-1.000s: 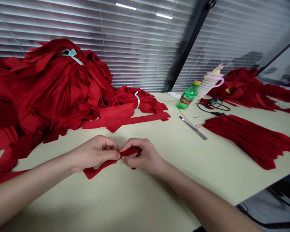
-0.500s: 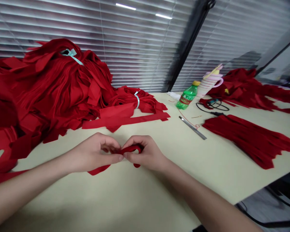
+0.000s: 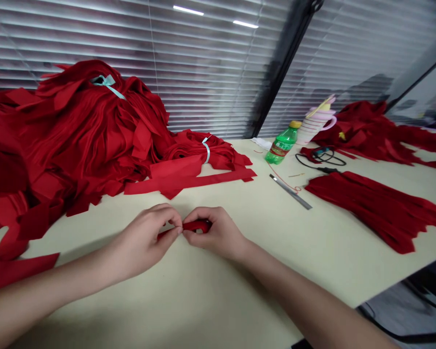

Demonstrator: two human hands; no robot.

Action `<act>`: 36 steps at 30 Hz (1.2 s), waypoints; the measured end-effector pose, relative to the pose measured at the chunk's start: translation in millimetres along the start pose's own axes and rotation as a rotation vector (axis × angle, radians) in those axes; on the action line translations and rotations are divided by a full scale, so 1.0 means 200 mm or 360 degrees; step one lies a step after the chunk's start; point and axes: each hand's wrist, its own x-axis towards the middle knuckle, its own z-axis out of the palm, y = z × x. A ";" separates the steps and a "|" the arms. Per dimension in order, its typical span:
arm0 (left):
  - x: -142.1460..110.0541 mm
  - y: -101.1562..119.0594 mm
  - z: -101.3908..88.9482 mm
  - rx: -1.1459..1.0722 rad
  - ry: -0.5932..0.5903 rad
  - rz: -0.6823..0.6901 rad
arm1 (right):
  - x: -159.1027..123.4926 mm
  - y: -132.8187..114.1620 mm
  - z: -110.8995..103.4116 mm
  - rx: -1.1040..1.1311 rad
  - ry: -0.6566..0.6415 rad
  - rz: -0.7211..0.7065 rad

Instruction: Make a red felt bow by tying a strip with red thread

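A red fabric strip [image 3: 195, 225] runs between my two hands, just above the pale table [image 3: 218, 300]. My left hand [image 3: 152, 237] pinches it between thumb and fingertips. Close against those fingertips, my right hand [image 3: 218, 230] is closed on the same strip, which curves inside its grip. Most of the strip is covered by my palms and fingers. Beyond my hands lie a flat red strip [image 3: 221, 178] and a bundle of red fabric [image 3: 189, 145] bound with a light blue ribbon [image 3: 207, 151].
At the left rises a large heap of red fabric strips [image 3: 94, 126]. A green bottle [image 3: 281, 143], a striped mug [image 3: 314, 126], a metal ruler [image 3: 290, 191] and a black cable [image 3: 323, 169] lie to the right. Nearby is a row of red strips [image 3: 374, 208]. Blinds [image 3: 203, 72] stand behind.
My left hand's fingers have curled in and shifted their pinch along the strip. The strip's loose end below my left hand no longer shows. My right hand stays nearly in place.
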 end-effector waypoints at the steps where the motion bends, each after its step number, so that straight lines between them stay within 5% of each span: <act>1: -0.01 -0.01 0.01 0.0023 -0.0008 0.0012 | 0.00 0.00 0.00 -0.0028 0.0006 -0.0020; 10: -0.02 0.02 0.02 0.0033 -0.0084 -0.0020 | 0.00 -0.02 -0.01 -0.0054 -0.0011 -0.0071; 20: 0.01 0.00 0.00 -0.0271 -0.0235 -0.0351 | 0.00 -0.03 0.00 0.0088 -0.0082 -0.0011; 36: 0.06 0.03 -0.06 -0.0941 -0.0058 -0.0618 | -0.01 -0.06 -0.06 0.0326 -0.0146 0.0056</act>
